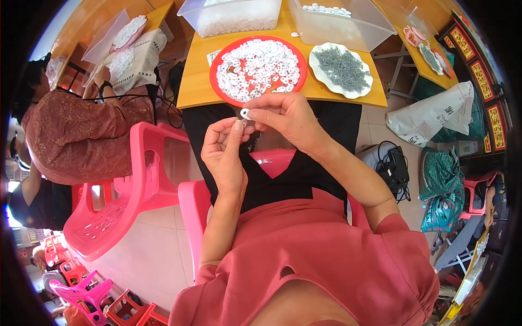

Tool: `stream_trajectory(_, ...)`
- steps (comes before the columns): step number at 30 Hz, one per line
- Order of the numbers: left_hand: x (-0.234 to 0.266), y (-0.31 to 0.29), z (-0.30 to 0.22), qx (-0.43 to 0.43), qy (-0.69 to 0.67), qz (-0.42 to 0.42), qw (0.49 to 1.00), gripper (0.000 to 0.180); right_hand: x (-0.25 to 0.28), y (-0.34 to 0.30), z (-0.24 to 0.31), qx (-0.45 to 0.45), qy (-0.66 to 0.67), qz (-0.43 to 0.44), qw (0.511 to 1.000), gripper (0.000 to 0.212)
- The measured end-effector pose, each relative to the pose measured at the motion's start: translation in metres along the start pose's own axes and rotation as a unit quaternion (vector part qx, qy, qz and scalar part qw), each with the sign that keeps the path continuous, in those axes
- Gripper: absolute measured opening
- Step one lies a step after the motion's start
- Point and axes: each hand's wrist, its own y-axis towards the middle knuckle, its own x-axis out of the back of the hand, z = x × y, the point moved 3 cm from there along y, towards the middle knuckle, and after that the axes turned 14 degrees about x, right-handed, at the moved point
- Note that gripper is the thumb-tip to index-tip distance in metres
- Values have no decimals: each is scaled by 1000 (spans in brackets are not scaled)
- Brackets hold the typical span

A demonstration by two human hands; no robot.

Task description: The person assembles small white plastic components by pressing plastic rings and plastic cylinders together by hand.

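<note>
My right hand point(293, 120) pinches a small white plastic piece point(244, 113) with a dark hole between thumb and forefinger. Just below it, my left hand point(225, 144) is closed, thumb against forefinger. Its fingertips meet the right hand's near the white piece; whatever they grip is too small to make out. Both hands are above my lap, in front of the table's near edge. Beyond them, a red round tray point(302, 54) holds many similar white pieces with holes. To its right, a white scalloped plate point(316, 77) carries a heap of small grey parts.
Two clear plastic bins point(353, 32) with white pieces stand at the back of the wooden table point(197, 89). At left are a pink plastic chair point(138, 179) and a seated person in patterned brown clothes point(81, 133). A white sack point(435, 114) and black cables point(394, 168) lie at right.
</note>
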Motion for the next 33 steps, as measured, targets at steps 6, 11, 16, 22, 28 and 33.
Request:
stream_trajectory(6,0,-2,4,-15,11,-8,1000,13,-8,-6,-3,21,-25,-5,999,22)
stream_trajectory(11,2,0,6,-32,5,-10,999,12,-8,-6,-1,28,-11,11,999,23)
stream_trajectory(16,1,1,10,-29,5,-4,1000,11,-3,-4,-2,24,-32,18,999,22)
stream_trajectory(22,1,0,8,-36,4,-4,999,11,-3,-5,3,27,-50,30,998,22)
stream_trajectory(28,3,13,11,-54,2,74,996,26,-5,-5,11,10,5,24,1000,22)
stream_trajectory(33,2,16,15,-92,5,171,981,35,-6,-6,17,0,75,15,997,19)
